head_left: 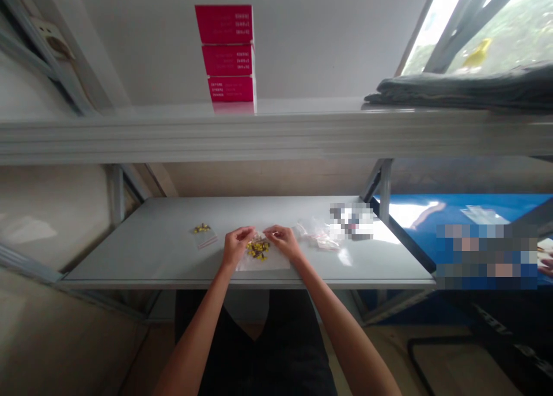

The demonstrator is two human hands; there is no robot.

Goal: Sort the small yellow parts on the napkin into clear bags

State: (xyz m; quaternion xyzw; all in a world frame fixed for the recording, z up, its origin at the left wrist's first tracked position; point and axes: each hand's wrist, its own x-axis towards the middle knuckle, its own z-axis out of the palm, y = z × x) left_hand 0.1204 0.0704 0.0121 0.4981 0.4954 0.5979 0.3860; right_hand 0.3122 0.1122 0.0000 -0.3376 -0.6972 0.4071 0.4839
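My left hand (239, 243) and my right hand (282, 240) face each other above the table, fingers pinched. Between them is a small clear plastic bag (260, 235), its edges apparently held from both sides; its outline is faint. Just below lies a pile of small yellow and dark brown pieces (258, 250), too small to name. They rest on a whitish plastic sheet or bag (272, 262). To the left, a clear zip bag (207, 238) lies flat with several similar yellow pieces (201, 228) at its upper end.
Crumpled clear plastic bags (322, 238) lie to the right on the grey table (142, 246). Above runs a shelf (173, 137) bearing three stacked pink boxes (227, 59) and folded dark cloth (462, 88). Beyond the right frame, a blue table (415, 212) has another person's hand near it.
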